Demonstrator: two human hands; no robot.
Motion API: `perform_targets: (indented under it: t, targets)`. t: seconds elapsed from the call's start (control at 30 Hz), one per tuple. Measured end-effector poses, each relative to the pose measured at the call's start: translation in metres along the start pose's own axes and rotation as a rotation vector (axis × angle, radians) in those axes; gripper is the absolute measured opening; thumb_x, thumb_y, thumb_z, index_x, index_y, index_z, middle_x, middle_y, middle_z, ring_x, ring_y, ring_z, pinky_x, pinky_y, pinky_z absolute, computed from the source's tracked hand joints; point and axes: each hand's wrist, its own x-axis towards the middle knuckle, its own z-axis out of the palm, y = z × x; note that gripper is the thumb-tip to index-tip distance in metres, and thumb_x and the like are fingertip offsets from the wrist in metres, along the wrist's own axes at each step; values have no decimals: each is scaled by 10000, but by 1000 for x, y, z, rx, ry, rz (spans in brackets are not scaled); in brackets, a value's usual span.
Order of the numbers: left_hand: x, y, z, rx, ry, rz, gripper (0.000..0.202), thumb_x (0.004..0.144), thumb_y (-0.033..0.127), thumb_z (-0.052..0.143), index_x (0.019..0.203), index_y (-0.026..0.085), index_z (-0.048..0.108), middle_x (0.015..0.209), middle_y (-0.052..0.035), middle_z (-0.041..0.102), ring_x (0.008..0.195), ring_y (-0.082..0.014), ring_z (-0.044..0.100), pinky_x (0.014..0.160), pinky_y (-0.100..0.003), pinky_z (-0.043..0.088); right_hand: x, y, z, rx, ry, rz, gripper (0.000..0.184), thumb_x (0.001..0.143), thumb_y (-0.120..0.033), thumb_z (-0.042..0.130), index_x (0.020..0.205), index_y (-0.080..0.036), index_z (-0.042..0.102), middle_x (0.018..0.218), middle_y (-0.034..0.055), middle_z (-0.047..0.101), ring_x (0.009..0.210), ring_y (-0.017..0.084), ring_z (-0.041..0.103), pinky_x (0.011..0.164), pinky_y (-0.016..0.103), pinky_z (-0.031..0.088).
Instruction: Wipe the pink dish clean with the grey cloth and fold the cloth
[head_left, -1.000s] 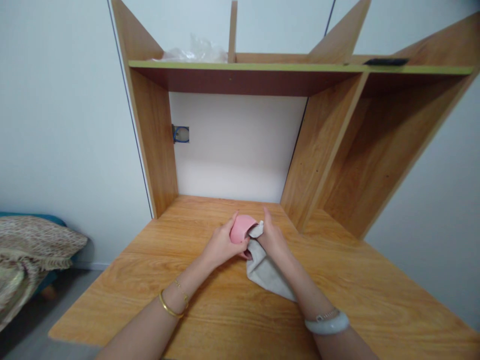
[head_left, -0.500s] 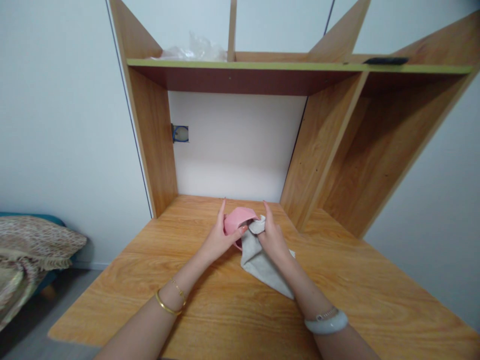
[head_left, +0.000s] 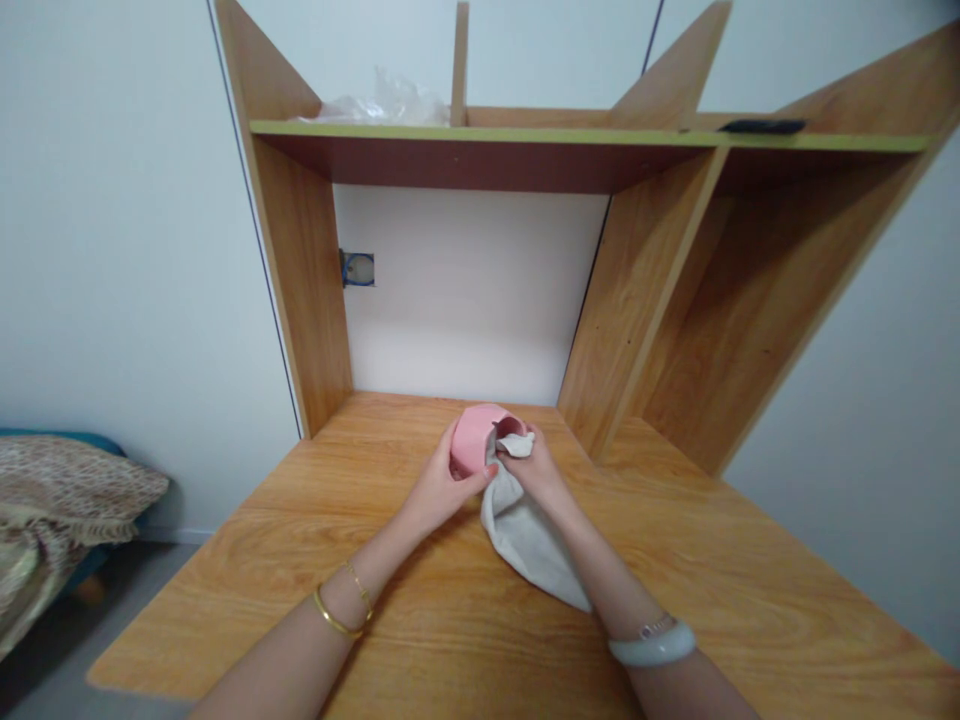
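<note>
My left hand [head_left: 445, 483] is closed around the left side of a pink, faceted, hollow container [head_left: 472, 436], its thumb at the rim. The container is tilted so that its opening faces right and toward me. A pale grey cloth [head_left: 529, 535] is bunched at that opening and hangs down toward the desk. My right hand [head_left: 541, 470] grips the cloth at the opening, with its fingertips partly hidden by the cloth and the container. Whether the container holds anything else cannot be seen.
The wooden desk [head_left: 420, 620] spreads below my arms. Behind it rises a wooden shelf unit [head_left: 300, 290] with a clear plastic bag [head_left: 394, 103] and a dark flat object [head_left: 763, 127] on top. An open socket box [head_left: 358, 269] shows in the wall. A patterned blanket [head_left: 75, 490] lies at left.
The pink container has turned, showing more of its opening on the right. My right hand has moved in against the opening with the cloth, its fingers now less raised.
</note>
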Motion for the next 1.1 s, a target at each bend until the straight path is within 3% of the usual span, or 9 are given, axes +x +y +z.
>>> perform_targets:
  t: [0.27, 0.47, 0.63, 0.9, 1.1]
  targets:
    - [0, -4, -9, 315, 9, -55, 627, 677, 338, 635, 1235, 135, 433, 1085, -99, 604, 938, -207, 571, 839, -306, 446, -13, -19, -12, -420, -100, 57, 871, 619, -283, 662, 1337, -88, 211, 853, 120, 656, 792, 240, 619, 616, 276, 419]
    - [1, 0, -10, 357, -40, -88, 564, 665, 277, 602, 1195, 133, 474, 1069, -89, 619, 932, -214, 575, 808, -298, 459, -15, -32, -23, -627, -113, -41, 772, 754, -277, 520, 1388, -103, 116, 729, 102, 656, 698, 234, 619, 587, 270, 394]
    - [3, 5, -14, 325, -56, -111, 513, 669, 234, 554, 1163, 107, 497, 1069, -100, 621, 927, -214, 577, 815, -300, 457, -17, -41, -27, -839, -93, -178, 746, 756, -222, 490, 1398, -149, 119, 678, 74, 646, 663, 224, 614, 621, 286, 397]
    - [-3, 15, -19, 630, -142, -100, 604, 651, 300, 574, 1228, 150, 478, 1044, -101, 633, 884, -248, 594, 781, -322, 458, -20, -38, -23, -813, -204, -213, 736, 742, -167, 445, 1399, -125, 116, 682, 87, 655, 651, 227, 609, 601, 283, 397]
    - [-5, 12, -18, 582, -88, -73, 679, 715, 418, 545, 1325, 192, 348, 970, -76, 642, 822, -215, 596, 762, -312, 452, -18, -33, -27, -583, -234, -178, 736, 736, -146, 429, 1396, -149, 105, 732, 61, 655, 680, 196, 606, 598, 249, 402]
